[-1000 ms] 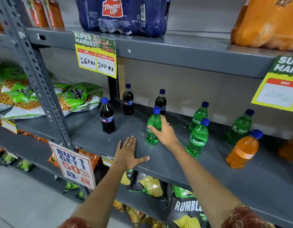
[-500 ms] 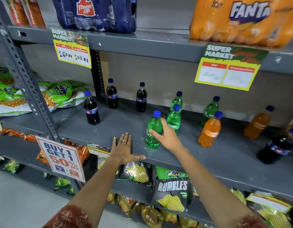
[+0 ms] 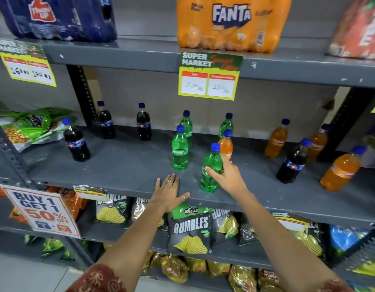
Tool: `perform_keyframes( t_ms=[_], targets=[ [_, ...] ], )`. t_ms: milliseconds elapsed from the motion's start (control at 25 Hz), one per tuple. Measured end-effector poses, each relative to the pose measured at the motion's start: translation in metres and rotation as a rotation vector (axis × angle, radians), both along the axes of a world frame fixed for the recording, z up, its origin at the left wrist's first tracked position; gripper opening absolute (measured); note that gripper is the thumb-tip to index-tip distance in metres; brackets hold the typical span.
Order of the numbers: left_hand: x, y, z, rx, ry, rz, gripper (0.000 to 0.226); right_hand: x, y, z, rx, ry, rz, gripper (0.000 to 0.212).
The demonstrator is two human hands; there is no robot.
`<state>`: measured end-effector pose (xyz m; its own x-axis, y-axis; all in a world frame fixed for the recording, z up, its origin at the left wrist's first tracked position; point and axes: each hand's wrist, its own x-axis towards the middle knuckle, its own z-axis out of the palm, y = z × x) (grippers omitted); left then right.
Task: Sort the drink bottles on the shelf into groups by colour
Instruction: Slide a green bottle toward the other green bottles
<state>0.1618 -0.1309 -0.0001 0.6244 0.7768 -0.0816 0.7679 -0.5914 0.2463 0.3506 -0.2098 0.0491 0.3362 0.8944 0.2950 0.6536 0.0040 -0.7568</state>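
My right hand (image 3: 226, 175) grips a green Sprite bottle (image 3: 210, 167) standing near the front edge of the grey shelf (image 3: 127, 165). My left hand (image 3: 168, 193) lies flat and open on that front edge. Another green bottle (image 3: 179, 148) stands just left of the held one, two more green bottles (image 3: 187, 125) (image 3: 226, 124) behind. An orange bottle (image 3: 226, 144) stands right behind the held one. Three dark cola bottles (image 3: 77, 142) (image 3: 106, 121) (image 3: 143, 123) stand at the left. At the right, orange bottles (image 3: 276, 139) (image 3: 341, 169) and a dark bottle (image 3: 292, 162) are mixed.
The shelf above carries Thums Up (image 3: 56, 17) and Fanta (image 3: 230, 22) multipacks, with price tags (image 3: 209, 76) hanging from its edge. Snack bags (image 3: 28, 127) lie on the left bay. Chip bags (image 3: 190, 230) fill the shelf below. A promo sign (image 3: 42, 209) hangs at the lower left.
The view has swung to the right. My right hand has slid the green bottle rightwards along the shelf front, to just before the orange bottle. My left hand stays on the edge.
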Motion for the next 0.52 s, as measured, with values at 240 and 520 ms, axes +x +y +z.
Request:
perform_keyframes(
  t_ms=[240,520],
  targets=[
    [0.049,-0.013,-0.002,0.006,-0.005,-0.049,0.074,0.055,-0.02,-0.004,0.052,-0.008,-0.116,0.045],
    [0.069,-0.015,-0.007,-0.006,-0.027,-0.024,0.082,0.092,-0.008,-0.002,0.036,0.032,-0.112,0.055]
  ],
)
